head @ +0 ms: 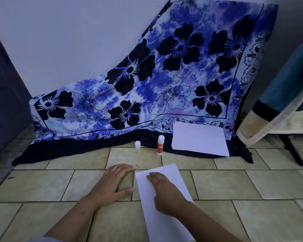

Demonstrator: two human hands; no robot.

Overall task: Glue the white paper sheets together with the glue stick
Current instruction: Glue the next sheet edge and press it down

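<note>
A white paper sheet (175, 179) lies on the tiled floor in front of me, slightly turned. My right hand (166, 191) lies flat on it, palm down, fingers spread. Beside the sheet's left edge, my left hand (115, 180) rests flat on the bare tiles, holding nothing. Farther back, an orange and white glue stick (160, 145) stands upright and uncapped, with its white cap (137, 144) standing to its left. A stack of white paper sheets (199, 138) lies to the right of the glue stick, on the edge of the cloth.
A blue floral cloth (147, 81) drapes from the wall down onto the floor behind the glue stick. At the right, a fabric-covered piece of furniture (276, 105) stands on a dark leg (293, 151). A dark door (5, 95) is at the left.
</note>
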